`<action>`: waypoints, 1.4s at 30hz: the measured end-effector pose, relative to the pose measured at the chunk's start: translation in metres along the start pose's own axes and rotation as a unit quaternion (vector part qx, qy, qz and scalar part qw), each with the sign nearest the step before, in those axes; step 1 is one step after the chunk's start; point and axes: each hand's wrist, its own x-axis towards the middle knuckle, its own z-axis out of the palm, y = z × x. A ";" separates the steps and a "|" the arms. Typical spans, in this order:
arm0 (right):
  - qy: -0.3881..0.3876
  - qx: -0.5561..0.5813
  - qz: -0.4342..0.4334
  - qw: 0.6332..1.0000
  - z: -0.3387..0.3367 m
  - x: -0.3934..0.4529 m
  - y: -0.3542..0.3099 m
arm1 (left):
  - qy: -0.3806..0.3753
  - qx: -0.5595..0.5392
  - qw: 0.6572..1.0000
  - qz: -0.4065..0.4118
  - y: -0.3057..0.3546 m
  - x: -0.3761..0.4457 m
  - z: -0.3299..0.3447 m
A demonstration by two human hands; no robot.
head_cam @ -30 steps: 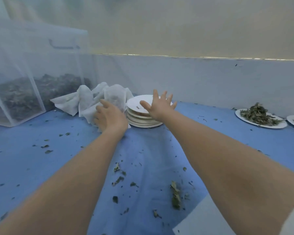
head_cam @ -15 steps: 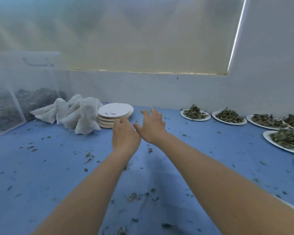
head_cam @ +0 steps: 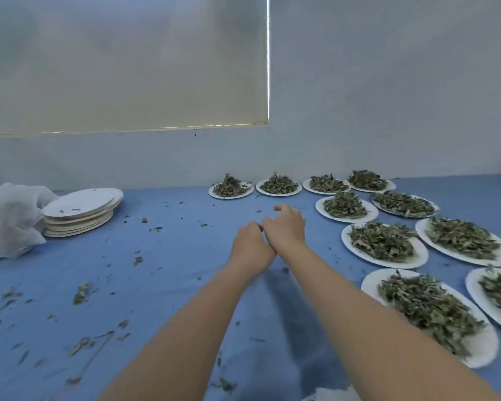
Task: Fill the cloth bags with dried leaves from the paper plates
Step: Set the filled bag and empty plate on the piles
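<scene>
While both arms stretch forward, left hand loosely curled, right hand beside it — touching, both holding nothing.

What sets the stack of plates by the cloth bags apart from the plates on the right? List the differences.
The stacked paper plates lie piled one on another at the left, beside the white cloth bags; the plates of dried leaves lie singly, spread over the right of the blue cloth. The stack's top plate bears only a few crumbs; each plate on the right carries a heap of leaves. Both sorts are round, white paper plates.
</scene>
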 end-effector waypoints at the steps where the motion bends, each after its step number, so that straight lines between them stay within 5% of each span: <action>1: 0.004 -0.013 0.008 1.000 -0.009 0.007 0.008 | -0.008 -0.004 1.000 0.006 0.008 0.007 0.011; 12: -0.003 -0.327 0.063 0.943 -0.080 0.100 0.076 | -0.019 -0.045 0.999 0.003 0.048 0.101 0.087; 18: -0.050 -0.399 0.175 0.899 -0.093 0.139 0.089 | -0.057 -0.178 0.976 -0.110 0.064 0.149 0.108; 29: -0.094 -0.378 0.214 0.896 -0.099 0.161 0.110 | -0.104 -0.230 0.958 -0.139 0.076 0.163 0.122; 42: -0.076 -0.358 0.154 0.918 -0.057 0.106 0.046 | -0.030 -0.300 0.945 -0.131 0.056 0.109 0.049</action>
